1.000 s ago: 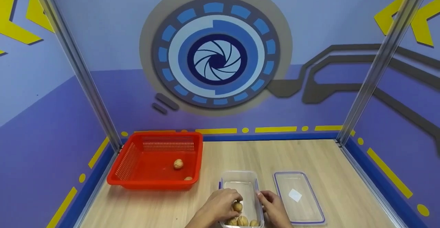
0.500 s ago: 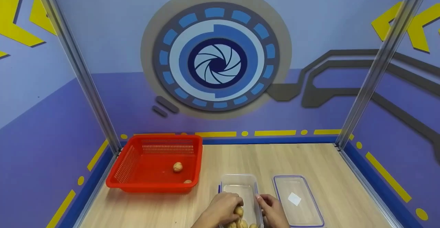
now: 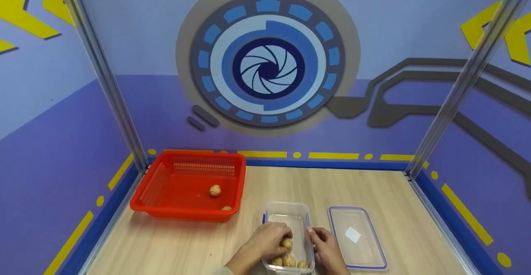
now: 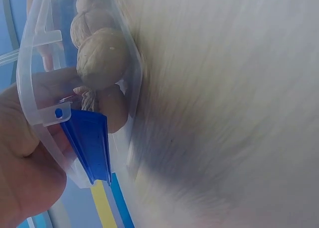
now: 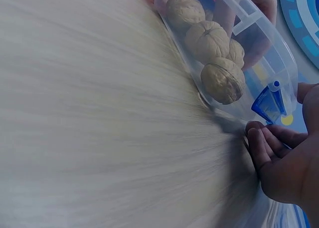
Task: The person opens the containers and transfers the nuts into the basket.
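Note:
My left hand point(image 3: 267, 239) reaches over the left wall of a clear plastic food container point(image 3: 290, 207), its fingers curled round a walnut point(image 3: 286, 243) inside. Several more walnuts point(image 3: 289, 261) lie at the container's near end; the left wrist view shows walnuts point(image 4: 103, 57) lined up behind the clear wall. With thumb and fingers my right hand point(image 3: 327, 248) grips the right wall. In the right wrist view that thumb is at the rim, and the curled fingers point(image 5: 259, 138) are below a blue side clip point(image 5: 270, 102). Another blue clip point(image 4: 89, 143) hangs on the left side.
A red plastic basket point(image 3: 145, 210) stands at the back left, with a walnut point(image 3: 215, 190) and part of another in it. Right of the container lies a clear lid point(image 3: 365, 252) with a blue seal and a white label. Painted panels and metal posts enclose the wooden table point(image 3: 332, 183).
The head view has shifted slightly. Both hands stay at the container, the left with its fingers round a walnut, the right on the wall; otherwise little differs.

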`<action>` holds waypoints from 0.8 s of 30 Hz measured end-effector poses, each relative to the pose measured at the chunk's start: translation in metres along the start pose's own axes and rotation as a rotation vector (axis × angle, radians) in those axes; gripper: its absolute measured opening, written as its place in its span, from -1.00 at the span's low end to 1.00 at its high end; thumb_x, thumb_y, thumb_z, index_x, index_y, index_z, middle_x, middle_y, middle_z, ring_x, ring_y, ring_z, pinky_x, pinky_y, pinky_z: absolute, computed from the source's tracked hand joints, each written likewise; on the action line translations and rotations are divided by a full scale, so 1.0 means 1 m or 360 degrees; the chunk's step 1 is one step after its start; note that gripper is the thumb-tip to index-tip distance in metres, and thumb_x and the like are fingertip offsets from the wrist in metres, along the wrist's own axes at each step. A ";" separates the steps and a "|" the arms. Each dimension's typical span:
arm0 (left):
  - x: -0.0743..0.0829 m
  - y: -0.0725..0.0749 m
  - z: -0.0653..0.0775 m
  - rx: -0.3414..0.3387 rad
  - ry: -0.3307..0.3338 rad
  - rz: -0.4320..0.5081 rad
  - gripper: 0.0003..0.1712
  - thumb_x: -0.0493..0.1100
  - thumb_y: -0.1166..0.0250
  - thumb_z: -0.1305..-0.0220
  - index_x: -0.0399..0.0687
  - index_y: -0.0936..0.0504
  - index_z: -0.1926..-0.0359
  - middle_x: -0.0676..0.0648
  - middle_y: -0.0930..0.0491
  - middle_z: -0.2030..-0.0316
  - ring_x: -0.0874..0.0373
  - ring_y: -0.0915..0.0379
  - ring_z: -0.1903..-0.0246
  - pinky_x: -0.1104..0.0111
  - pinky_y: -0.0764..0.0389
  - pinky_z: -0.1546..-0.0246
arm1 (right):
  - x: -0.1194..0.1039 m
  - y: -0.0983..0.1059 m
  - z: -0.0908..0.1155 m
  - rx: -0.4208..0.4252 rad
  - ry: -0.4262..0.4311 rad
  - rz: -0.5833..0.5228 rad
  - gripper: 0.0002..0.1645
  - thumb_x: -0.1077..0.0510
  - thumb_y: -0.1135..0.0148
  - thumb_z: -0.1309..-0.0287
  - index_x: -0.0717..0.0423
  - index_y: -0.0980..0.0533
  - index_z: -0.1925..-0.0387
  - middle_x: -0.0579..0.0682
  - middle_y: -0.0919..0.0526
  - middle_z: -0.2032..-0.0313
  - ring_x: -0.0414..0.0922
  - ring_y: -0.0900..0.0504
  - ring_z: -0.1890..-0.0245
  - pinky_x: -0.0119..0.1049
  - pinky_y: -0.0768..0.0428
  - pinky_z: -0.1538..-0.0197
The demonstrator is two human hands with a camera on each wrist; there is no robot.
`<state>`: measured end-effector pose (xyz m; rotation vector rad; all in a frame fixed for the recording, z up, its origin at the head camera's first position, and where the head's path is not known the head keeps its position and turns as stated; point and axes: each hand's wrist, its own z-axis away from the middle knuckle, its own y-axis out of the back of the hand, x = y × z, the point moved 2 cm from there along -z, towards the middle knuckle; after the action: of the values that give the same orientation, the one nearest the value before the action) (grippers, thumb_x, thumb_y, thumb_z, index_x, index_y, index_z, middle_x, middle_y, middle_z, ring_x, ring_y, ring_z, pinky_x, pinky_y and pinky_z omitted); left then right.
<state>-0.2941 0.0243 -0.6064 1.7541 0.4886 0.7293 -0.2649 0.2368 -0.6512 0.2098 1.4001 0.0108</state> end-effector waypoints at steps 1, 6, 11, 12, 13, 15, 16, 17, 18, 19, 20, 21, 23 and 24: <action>-0.001 0.000 -0.001 -0.0002 -0.0001 0.0014 -0.70 0.01 -0.62 -0.10 0.14 -0.77 0.15 0.23 -0.62 0.31 0.36 -0.44 0.34 0.44 -0.54 0.25 | 0.001 0.000 -0.001 0.0011 0.0004 -0.0003 -0.43 -0.08 -0.20 -0.56 0.42 -0.56 -0.12 0.14 -0.69 0.12 -0.07 -0.61 0.18 -0.25 -0.66 0.20; -0.005 0.000 -0.003 -0.0001 0.0026 0.0068 -0.68 -0.02 -0.63 -0.11 0.11 -0.76 0.13 0.19 -0.63 0.29 0.33 -0.47 0.29 0.38 -0.58 0.18 | 0.002 -0.003 -0.003 0.0041 0.0052 0.0015 -0.44 -0.07 -0.22 -0.55 0.42 -0.56 -0.13 0.13 -0.68 0.12 -0.07 -0.59 0.19 -0.29 -0.64 0.23; -0.004 -0.003 -0.001 0.0005 0.0031 0.0106 -0.67 -0.03 -0.63 -0.09 0.11 -0.76 0.12 0.18 -0.65 0.26 0.32 -0.50 0.26 0.36 -0.59 0.16 | 0.001 -0.004 0.001 0.0072 0.0050 0.0011 -0.45 -0.06 -0.26 -0.52 0.41 -0.58 -0.12 0.11 -0.69 0.15 -0.09 -0.59 0.21 -0.32 -0.63 0.26; -0.003 -0.003 0.000 0.0011 0.0030 0.0103 -0.67 -0.03 -0.64 -0.09 0.11 -0.76 0.12 0.19 -0.65 0.26 0.32 -0.51 0.26 0.36 -0.59 0.16 | 0.001 -0.003 0.002 0.0071 0.0062 0.0016 -0.45 -0.05 -0.25 -0.53 0.42 -0.57 -0.12 0.11 -0.69 0.15 -0.10 -0.59 0.22 -0.31 -0.63 0.26; -0.003 -0.004 0.000 0.0016 0.0028 0.0098 -0.67 -0.02 -0.64 -0.09 0.11 -0.77 0.12 0.19 -0.65 0.26 0.32 -0.52 0.26 0.37 -0.59 0.16 | 0.001 -0.003 0.003 0.0073 0.0067 0.0011 -0.46 -0.04 -0.26 -0.52 0.42 -0.57 -0.11 0.11 -0.68 0.16 -0.10 -0.59 0.22 -0.32 -0.63 0.26; -0.002 -0.005 0.001 0.0033 0.0028 0.0082 -0.66 -0.02 -0.65 -0.07 0.11 -0.77 0.13 0.19 -0.66 0.25 0.32 -0.53 0.24 0.38 -0.59 0.16 | 0.001 -0.003 0.004 0.0071 0.0096 0.0029 -0.46 -0.04 -0.26 -0.52 0.43 -0.58 -0.10 0.11 -0.68 0.17 -0.11 -0.59 0.24 -0.33 -0.63 0.28; -0.001 -0.005 0.001 0.0035 0.0032 0.0075 -0.66 -0.01 -0.64 -0.07 0.11 -0.77 0.12 0.19 -0.66 0.24 0.33 -0.54 0.23 0.38 -0.59 0.15 | 0.001 -0.003 0.004 0.0071 0.0109 0.0032 -0.46 -0.04 -0.26 -0.52 0.43 -0.58 -0.10 0.11 -0.68 0.17 -0.12 -0.59 0.25 -0.33 -0.63 0.29; -0.001 -0.006 0.000 0.0037 0.0034 0.0071 -0.66 -0.01 -0.65 -0.08 0.11 -0.77 0.12 0.19 -0.66 0.24 0.33 -0.54 0.23 0.38 -0.59 0.14 | 0.000 -0.002 0.004 0.0069 0.0117 0.0027 -0.46 -0.03 -0.26 -0.52 0.44 -0.58 -0.10 0.12 -0.68 0.18 -0.11 -0.59 0.26 -0.33 -0.63 0.30; 0.000 -0.006 0.000 0.0037 0.0034 0.0066 -0.66 -0.01 -0.64 -0.08 0.11 -0.77 0.12 0.19 -0.66 0.23 0.33 -0.54 0.23 0.38 -0.59 0.14 | 0.000 -0.002 0.004 0.0067 0.0129 0.0026 -0.46 -0.02 -0.25 -0.53 0.45 -0.58 -0.10 0.14 -0.68 0.17 -0.11 -0.59 0.26 -0.32 -0.64 0.30; -0.001 -0.006 0.000 0.0036 0.0035 0.0066 -0.66 -0.01 -0.64 -0.08 0.11 -0.77 0.12 0.18 -0.67 0.23 0.33 -0.54 0.23 0.38 -0.59 0.14 | 0.000 -0.002 0.004 0.0068 0.0119 0.0019 -0.46 -0.03 -0.25 -0.53 0.44 -0.58 -0.10 0.13 -0.68 0.17 -0.11 -0.59 0.26 -0.33 -0.64 0.30; -0.001 -0.005 0.000 0.0033 0.0037 0.0065 -0.66 -0.01 -0.64 -0.08 0.11 -0.77 0.12 0.18 -0.67 0.23 0.33 -0.54 0.23 0.38 -0.59 0.14 | 0.000 -0.002 0.005 0.0065 0.0117 0.0017 -0.46 -0.03 -0.25 -0.53 0.44 -0.58 -0.10 0.14 -0.69 0.15 -0.10 -0.60 0.25 -0.32 -0.64 0.30; -0.001 -0.005 0.000 0.0026 0.0040 0.0068 -0.66 -0.01 -0.64 -0.08 0.10 -0.77 0.12 0.18 -0.67 0.23 0.33 -0.54 0.23 0.38 -0.59 0.14 | 0.000 -0.002 0.005 0.0065 0.0106 0.0005 -0.47 -0.03 -0.25 -0.53 0.43 -0.58 -0.11 0.14 -0.69 0.14 -0.10 -0.60 0.24 -0.32 -0.64 0.29; -0.001 -0.005 0.000 0.0017 0.0039 0.0085 -0.66 -0.02 -0.64 -0.09 0.10 -0.77 0.11 0.18 -0.67 0.23 0.33 -0.54 0.23 0.38 -0.59 0.14 | 0.000 -0.003 0.006 0.0065 0.0101 0.0001 -0.47 -0.03 -0.24 -0.53 0.43 -0.58 -0.11 0.16 -0.68 0.13 -0.09 -0.60 0.22 -0.32 -0.64 0.28; 0.000 -0.005 0.001 0.0011 0.0042 0.0094 -0.66 -0.02 -0.64 -0.10 0.10 -0.77 0.11 0.18 -0.67 0.22 0.33 -0.54 0.23 0.37 -0.59 0.13 | 0.000 -0.003 0.007 0.0067 0.0098 0.0004 -0.47 -0.03 -0.24 -0.54 0.43 -0.58 -0.11 0.16 -0.68 0.13 -0.09 -0.60 0.21 -0.32 -0.64 0.27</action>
<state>-0.2935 0.0251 -0.6116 1.7737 0.4594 0.7938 -0.2583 0.2329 -0.6509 0.2480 1.4622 -0.0100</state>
